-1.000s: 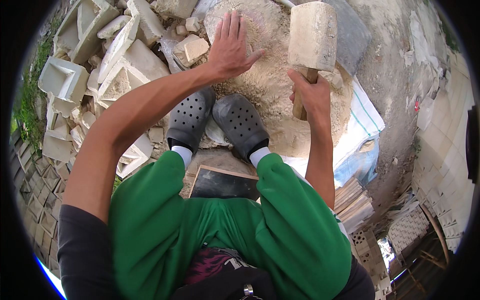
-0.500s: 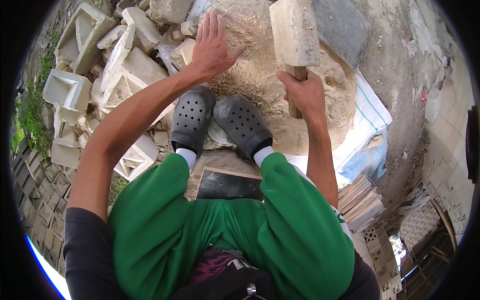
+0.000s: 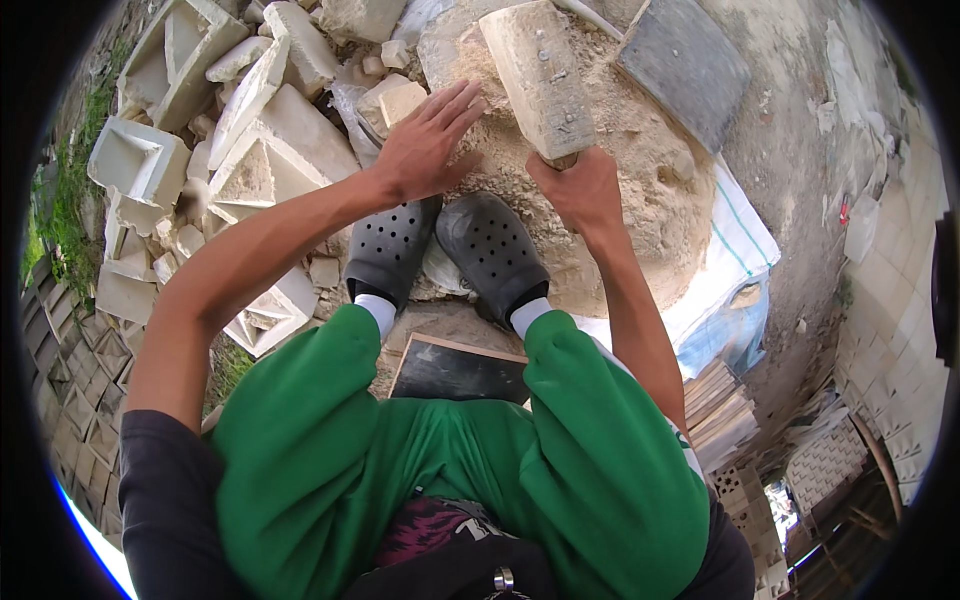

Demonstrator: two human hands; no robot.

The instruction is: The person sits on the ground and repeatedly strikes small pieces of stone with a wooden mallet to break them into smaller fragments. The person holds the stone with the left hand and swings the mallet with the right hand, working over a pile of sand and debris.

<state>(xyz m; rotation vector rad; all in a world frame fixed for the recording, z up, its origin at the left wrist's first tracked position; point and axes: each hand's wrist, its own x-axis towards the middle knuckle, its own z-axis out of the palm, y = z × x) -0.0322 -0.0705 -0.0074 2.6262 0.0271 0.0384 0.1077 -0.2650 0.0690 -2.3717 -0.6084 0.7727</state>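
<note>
My right hand [image 3: 580, 190] is closed round the short handle of a wooden mallet [image 3: 540, 80]. The mallet's thick, pale, dust-coated head tilts up and to the left over a mound of crumbled sandy powder [image 3: 640, 210]. My left hand [image 3: 428, 150] hangs open just beyond the toes of my shoes, fingers stretched and held together, palm down. It holds nothing, and its thumb is blurred. I cannot tell whether it touches the powder under it.
Broken cream-coloured hollow blocks [image 3: 270, 170] are heaped on the left. A dark flat slab [image 3: 685, 70] lies at the far right of the mound. Under the powder spreads a white woven sack [image 3: 735, 240]. My grey clogs [image 3: 490, 250] stand at the mound's near edge.
The mallet has swung left and its head has tilted left. My left hand has come nearer to me and slightly right, its fingers now pointing up and right.
</note>
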